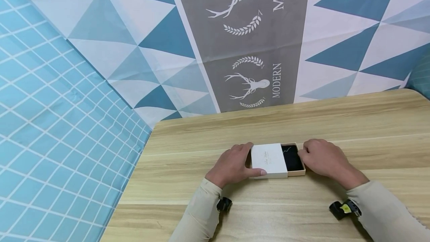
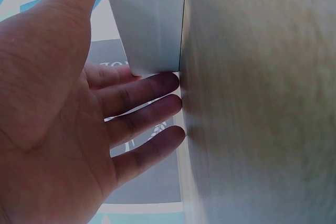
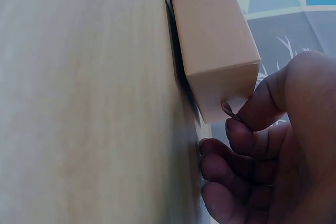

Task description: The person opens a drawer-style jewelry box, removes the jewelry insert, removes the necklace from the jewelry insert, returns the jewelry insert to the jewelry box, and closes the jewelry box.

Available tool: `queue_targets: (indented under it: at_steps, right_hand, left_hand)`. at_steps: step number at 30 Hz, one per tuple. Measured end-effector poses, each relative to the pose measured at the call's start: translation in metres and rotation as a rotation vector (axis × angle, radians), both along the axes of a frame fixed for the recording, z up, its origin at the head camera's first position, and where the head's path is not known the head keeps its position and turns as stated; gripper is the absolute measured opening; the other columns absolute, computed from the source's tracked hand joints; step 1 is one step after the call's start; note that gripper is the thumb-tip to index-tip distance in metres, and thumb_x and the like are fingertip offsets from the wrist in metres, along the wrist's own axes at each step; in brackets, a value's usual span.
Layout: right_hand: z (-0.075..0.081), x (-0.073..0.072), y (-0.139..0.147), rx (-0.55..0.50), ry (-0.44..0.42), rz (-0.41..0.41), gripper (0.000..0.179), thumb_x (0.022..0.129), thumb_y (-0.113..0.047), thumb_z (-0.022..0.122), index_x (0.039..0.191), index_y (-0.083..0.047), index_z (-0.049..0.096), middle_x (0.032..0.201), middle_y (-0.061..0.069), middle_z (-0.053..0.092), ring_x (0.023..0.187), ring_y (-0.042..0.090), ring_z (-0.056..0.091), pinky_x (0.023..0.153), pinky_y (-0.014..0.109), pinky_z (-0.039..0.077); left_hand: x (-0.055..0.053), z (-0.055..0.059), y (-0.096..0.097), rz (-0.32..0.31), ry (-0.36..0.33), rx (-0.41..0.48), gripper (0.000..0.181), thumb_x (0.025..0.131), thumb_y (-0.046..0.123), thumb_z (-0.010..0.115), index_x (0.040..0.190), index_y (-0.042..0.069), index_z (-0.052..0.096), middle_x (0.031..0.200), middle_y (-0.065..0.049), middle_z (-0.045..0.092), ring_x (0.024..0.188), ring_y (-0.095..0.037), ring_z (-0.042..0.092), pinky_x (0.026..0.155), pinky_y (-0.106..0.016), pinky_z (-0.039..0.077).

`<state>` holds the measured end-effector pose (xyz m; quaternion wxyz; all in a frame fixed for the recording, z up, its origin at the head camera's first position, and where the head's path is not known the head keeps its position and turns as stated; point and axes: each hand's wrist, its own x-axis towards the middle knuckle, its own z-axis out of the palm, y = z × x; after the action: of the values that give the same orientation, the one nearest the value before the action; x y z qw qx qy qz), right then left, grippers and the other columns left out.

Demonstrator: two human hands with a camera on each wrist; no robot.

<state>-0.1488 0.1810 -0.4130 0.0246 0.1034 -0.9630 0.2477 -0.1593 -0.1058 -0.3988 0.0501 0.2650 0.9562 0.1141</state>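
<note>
A small white jewelry box sleeve with faint script on top lies on the table. My left hand holds it at its left end, thumb along the near side and index finger at the far corner. Out of the sleeve's right end sticks a tan box drawer, partly slid open. Inside the drawer is a black pad with a thin silvery chain on it. My right hand pinches a small brown ribbon tab on the drawer's end wall between thumb and index finger.
The light wood-grain table runs under both hands. Behind it hangs a patterned cloth with triangles and deer heads, and a blue gridded cloth stands at the left. Black straps with small devices sit on both wrists.
</note>
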Motion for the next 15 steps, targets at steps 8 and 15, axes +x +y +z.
queue_targets:
  at_steps: [8, 15]
  right_hand:
    - [-0.0005, -0.0009, 0.0005, 0.0, -0.007, 0.0, 0.035, 0.093, -0.018, 0.05, 0.058, -0.016, 0.043, 0.059, 0.0, 0.038, 0.054, 0.016, 0.035, 0.049, 0.033, 0.029]
    - [-0.0013, -0.0013, 0.0012, -0.003, -0.014, -0.001, 0.036, 0.094, -0.019, 0.049, 0.059, -0.016, 0.044, 0.059, 0.0, 0.038, 0.054, 0.017, 0.036, 0.049, 0.033, 0.03]
  left_hand:
    - [0.0002, 0.0001, -0.0006, -0.002, 0.004, 0.008, 0.091, 0.081, 0.072, 0.067, 0.145, 0.011, 0.046, 0.123, -0.005, 0.062, 0.109, -0.018, 0.059, 0.088, -0.035, 0.05]
    - [0.0009, 0.0011, -0.0009, 0.0, 0.003, 0.004, 0.091, 0.081, 0.073, 0.066, 0.145, 0.011, 0.046, 0.123, -0.005, 0.062, 0.108, -0.018, 0.059, 0.088, -0.035, 0.05]
